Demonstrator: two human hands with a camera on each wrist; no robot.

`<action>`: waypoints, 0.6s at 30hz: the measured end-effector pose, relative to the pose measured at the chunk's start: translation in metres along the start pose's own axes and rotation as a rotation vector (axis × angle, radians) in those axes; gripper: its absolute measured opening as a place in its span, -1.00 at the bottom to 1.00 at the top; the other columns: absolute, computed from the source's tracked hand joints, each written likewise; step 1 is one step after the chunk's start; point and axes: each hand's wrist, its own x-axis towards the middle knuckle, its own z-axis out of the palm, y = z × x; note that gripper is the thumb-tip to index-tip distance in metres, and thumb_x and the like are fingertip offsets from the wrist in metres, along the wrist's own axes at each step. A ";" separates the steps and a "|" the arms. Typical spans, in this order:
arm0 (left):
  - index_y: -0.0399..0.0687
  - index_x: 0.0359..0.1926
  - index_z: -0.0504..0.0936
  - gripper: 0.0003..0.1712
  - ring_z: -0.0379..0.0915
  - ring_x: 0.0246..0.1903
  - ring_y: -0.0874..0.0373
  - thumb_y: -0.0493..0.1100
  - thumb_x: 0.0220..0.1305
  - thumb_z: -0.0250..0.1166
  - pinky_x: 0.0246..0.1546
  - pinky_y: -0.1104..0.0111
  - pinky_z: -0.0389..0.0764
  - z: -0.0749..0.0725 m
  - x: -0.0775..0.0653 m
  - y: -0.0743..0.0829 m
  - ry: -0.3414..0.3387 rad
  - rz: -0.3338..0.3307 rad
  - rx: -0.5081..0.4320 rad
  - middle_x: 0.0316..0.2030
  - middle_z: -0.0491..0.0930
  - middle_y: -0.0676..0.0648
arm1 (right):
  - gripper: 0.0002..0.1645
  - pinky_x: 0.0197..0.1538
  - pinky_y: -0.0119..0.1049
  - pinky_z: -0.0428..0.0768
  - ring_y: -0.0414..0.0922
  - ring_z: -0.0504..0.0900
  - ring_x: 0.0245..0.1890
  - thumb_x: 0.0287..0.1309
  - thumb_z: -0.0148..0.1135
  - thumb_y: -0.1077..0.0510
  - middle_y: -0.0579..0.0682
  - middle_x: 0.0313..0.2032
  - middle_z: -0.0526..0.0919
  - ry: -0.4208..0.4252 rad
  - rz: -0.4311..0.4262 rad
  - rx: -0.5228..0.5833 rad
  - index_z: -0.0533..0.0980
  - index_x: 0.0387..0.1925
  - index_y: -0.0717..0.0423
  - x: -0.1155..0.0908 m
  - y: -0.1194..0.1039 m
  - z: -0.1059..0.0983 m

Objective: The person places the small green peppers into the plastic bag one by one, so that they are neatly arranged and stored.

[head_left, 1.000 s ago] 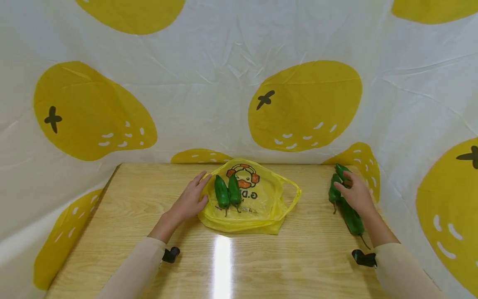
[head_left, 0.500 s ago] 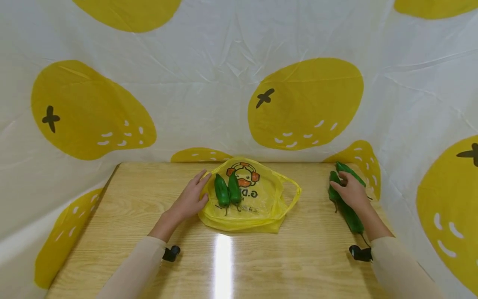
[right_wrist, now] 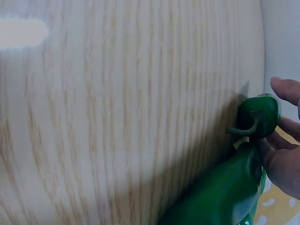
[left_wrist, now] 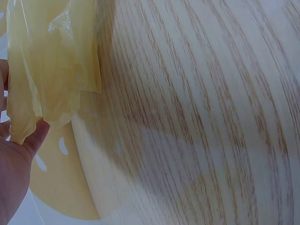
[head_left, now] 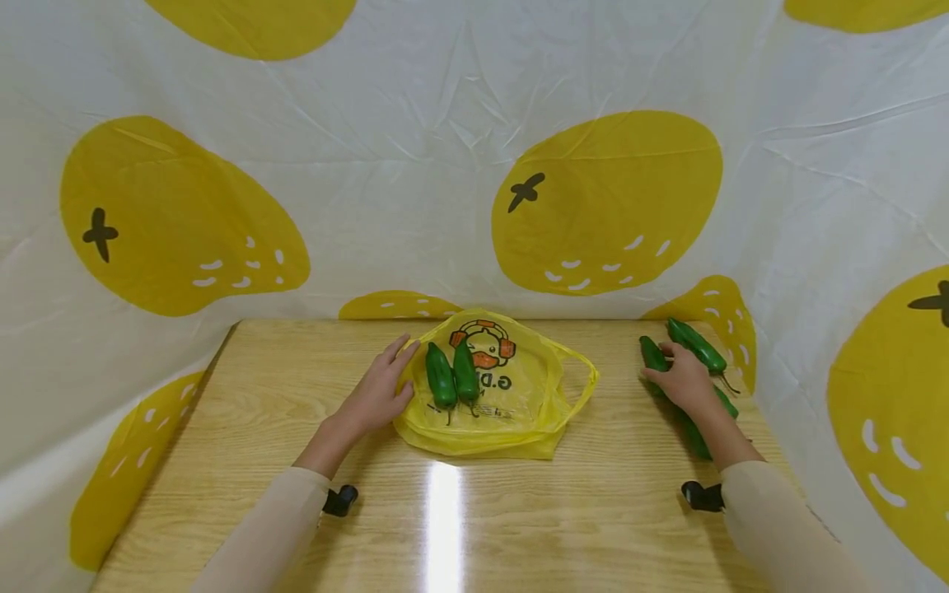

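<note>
My left hand (head_left: pixel 376 387) rests at the left edge of a yellow plastic bag (head_left: pixel 530 403), fingers and thumb spread along its rim. In the left wrist view, the bag (left_wrist: pixel 61 51) hangs over the thumb. Two glossy green peppers (head_left: pixel 441 379) lie side by side within the bag, stems toward me. At the right, my right hand (head_left: pixel 684 380) holds another green pepper (head_left: pixel 650 352) between thumb and fingers. The right wrist view shows this pepper (right_wrist: pixel 260 115) stem-on at the fingers, above a larger pepper (right_wrist: pixel 218 192).
A green pepper (head_left: pixel 697 344) lies behind the right hand. More peppers (head_left: pixel 695 436) lie under the right forearm, partly hidden. The wooden table (head_left: pixel 563 527) meets a white curtain (head_left: pixel 415 231) with yellow fruit prints at the back and sides. The bag's loop handle (head_left: pixel 586 387) sticks out right.
The right hand has come left and down from the back pepper to the one beside it, which has shifted slightly left. The left hand and bag have stayed put.
</note>
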 end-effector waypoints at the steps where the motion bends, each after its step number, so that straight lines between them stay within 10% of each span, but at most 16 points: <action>1: -0.12 0.60 0.18 -0.18 0.12 0.52 -0.29 -0.29 0.38 0.23 0.42 -0.17 0.34 0.000 0.000 0.000 0.000 0.000 0.001 0.62 0.00 -0.21 | -0.06 0.27 0.37 0.41 0.47 0.33 0.32 0.39 0.28 0.03 0.54 0.41 0.25 -0.003 0.001 0.000 0.10 0.50 0.50 0.001 -0.001 0.001; 18: -0.14 0.60 0.17 -0.18 0.13 0.51 -0.28 -0.29 0.39 0.22 0.42 -0.17 0.34 0.000 0.000 -0.001 0.005 0.007 0.013 0.61 0.01 -0.23 | -0.07 0.21 0.36 0.46 0.49 0.41 0.22 0.30 0.37 0.05 0.61 0.26 0.36 0.010 0.008 -0.083 0.19 0.46 0.50 0.003 -0.011 0.007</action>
